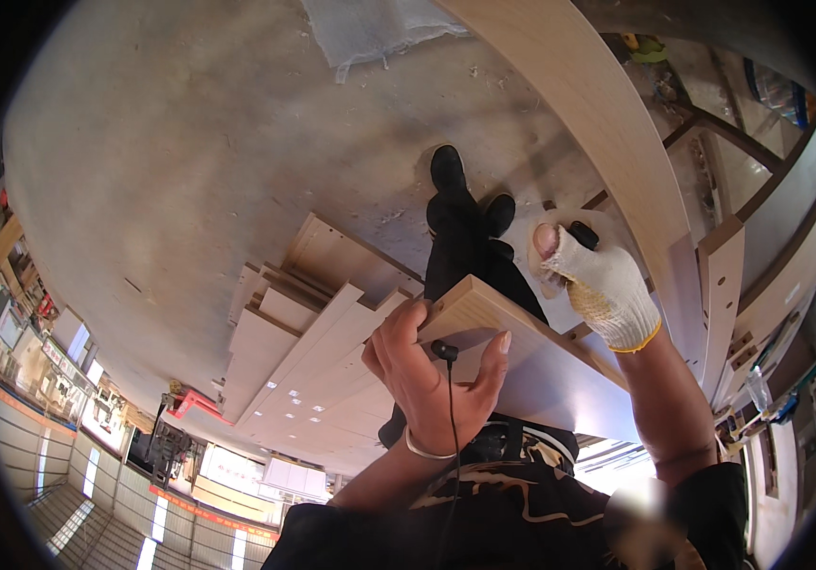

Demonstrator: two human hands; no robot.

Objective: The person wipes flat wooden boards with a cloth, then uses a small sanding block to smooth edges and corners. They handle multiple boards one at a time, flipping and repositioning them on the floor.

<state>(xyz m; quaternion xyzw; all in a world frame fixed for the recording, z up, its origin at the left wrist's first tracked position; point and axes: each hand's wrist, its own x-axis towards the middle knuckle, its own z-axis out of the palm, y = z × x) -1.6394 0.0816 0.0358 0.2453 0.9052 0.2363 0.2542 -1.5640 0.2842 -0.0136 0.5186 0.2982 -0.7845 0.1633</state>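
Observation:
My left hand [441,370], bare, grips the corner of a wooden panel [560,380]. Its fingers lie along the outer edge and the thumb rests near the pale face. A small black plug-like piece with a thin cable [445,351] sits by that palm, and the cable hangs down past the wrist. My right hand [607,285] wears a white knitted glove with a yellow cuff, its thumb tip bare. Those fingers are curled near a small black object [583,235]; whatever they hold is mostly hidden. The gloved hand is just beyond the panel's right side.
A stack of pale boards [303,332] lies to the left of my legs. On the right, a long curved-looking board [579,85] runs past several framed panels [723,275]. A translucent plastic sheet [379,33] lies on the concrete floor [199,161]. My black shoes [447,169] stand in the middle.

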